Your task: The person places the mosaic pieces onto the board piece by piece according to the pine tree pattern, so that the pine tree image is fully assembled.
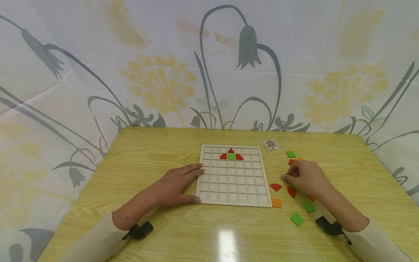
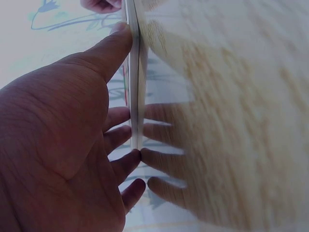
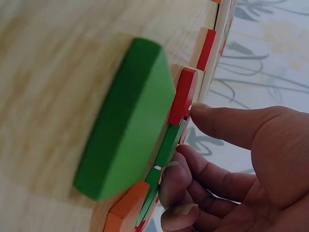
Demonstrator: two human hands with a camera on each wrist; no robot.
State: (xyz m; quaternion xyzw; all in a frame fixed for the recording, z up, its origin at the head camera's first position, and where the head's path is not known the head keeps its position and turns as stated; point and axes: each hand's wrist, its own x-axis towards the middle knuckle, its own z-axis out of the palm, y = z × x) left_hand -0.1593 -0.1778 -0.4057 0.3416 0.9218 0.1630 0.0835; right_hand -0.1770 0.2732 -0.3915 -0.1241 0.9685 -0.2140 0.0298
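My right hand (image 1: 306, 178) pinches, as far as I can judge, a small red piece (image 3: 183, 136) among the scattered tiles; my left hand (image 1: 178, 185), fingers relaxed, rests at the left edge of the gridded board (image 1: 232, 187). Near its top sit a red triangle (image 1: 231, 150), a green square (image 1: 231, 156) and two red rounded pieces (image 1: 239, 157). Most cells look bare, so I judge it early; loose green tiles (image 1: 296, 219) and an orange tile (image 1: 276, 203) lie off the board, on the table.

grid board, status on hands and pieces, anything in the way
Left hand at left edge of grid board. Right hand among loose pieces, hold unclear. Three red pieces, one green square on it. Possibly in way: orange square by right edge.
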